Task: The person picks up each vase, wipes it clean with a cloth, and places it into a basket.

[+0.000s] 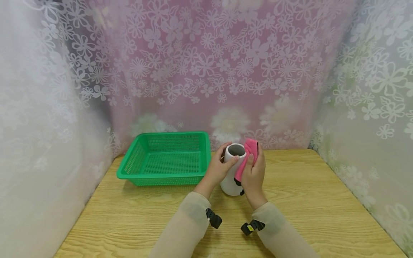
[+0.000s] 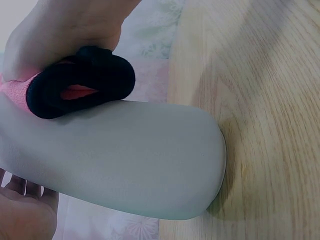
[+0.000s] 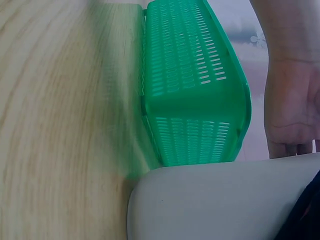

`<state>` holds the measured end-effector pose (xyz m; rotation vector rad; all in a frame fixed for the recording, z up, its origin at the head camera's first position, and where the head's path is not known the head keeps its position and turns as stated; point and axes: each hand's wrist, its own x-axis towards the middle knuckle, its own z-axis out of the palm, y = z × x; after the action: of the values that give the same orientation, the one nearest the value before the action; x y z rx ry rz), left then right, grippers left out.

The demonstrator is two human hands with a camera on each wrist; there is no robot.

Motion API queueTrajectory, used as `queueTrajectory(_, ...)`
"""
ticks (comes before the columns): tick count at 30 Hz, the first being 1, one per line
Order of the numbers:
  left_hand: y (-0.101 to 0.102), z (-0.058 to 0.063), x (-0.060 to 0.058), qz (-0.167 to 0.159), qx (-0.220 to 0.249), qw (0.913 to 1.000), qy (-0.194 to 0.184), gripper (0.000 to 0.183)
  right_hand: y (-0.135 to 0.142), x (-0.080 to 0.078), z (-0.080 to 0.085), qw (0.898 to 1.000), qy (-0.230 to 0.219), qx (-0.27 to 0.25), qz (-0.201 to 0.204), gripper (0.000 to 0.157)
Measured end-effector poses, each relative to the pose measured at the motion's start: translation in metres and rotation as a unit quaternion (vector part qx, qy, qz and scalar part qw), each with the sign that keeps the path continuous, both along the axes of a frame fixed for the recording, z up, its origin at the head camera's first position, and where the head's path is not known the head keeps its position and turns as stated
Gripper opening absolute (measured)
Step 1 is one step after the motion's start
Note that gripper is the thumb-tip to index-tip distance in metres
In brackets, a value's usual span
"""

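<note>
A white vase [image 1: 229,183] with a round open mouth stands on the wooden table, slightly right of the middle. My left hand [image 1: 218,167] grips it near the rim, thumb on the near side and fingers round the far left side. In my right hand [image 1: 255,176] is a folded pink cloth [image 1: 250,147] with black edging, held against the vase's right side. The left wrist view shows the cloth's black edge [image 2: 117,82] as a loop over the pale vase wall [image 2: 135,157]. Both wrist views show the vase's base at the tabletop.
A green perforated plastic basket [image 1: 163,176] sits left of the vase, nothing seen inside it. The wooden table [image 1: 322,208] extends to the right. Floral curtains [image 1: 206,71] hang behind and at both sides. Each wrist wears a strapped black device.
</note>
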<state>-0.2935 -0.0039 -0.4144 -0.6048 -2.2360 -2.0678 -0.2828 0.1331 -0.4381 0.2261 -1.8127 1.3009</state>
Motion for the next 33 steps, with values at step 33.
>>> queueTrajectory(33,0.0,0.001,0.001,0.002,0.007,0.9999,-0.007,0.058,0.01,0.002,-0.031,0.952,-0.297,-0.073,0.003,0.064)
